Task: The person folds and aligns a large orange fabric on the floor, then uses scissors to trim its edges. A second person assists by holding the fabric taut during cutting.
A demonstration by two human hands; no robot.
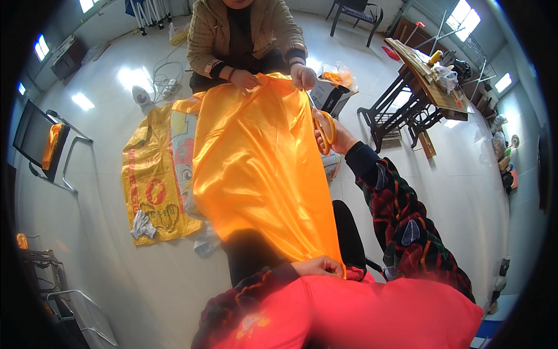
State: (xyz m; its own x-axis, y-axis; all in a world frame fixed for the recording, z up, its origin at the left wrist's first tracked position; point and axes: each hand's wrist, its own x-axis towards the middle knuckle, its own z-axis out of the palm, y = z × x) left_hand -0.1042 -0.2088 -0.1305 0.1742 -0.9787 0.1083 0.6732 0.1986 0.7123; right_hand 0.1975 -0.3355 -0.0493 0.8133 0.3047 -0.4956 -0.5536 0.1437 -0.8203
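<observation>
A shiny orange satin cloth (pixel 256 163) stretches from my lap toward a person seated opposite, whose two hands (pixel 245 79) hold its far edge. My right hand (pixel 340 138) reaches forward along the cloth's right edge and is closed around the orange-handled scissors (pixel 325 132). The blades point away from me, close to the person's hand at the far right corner; how far they are apart is hard to see. Near my lap, my left hand (pixel 321 266) grips the near right corner of the cloth with bent fingers.
A yellow woven sack (pixel 152 174) with a white glove (pixel 142 225) lies on the floor at left, near a black chair (pixel 49 142). At right stands a wooden table (pixel 433 81) on a black iron frame. A cardboard box (pixel 334 96) sits beyond my right hand.
</observation>
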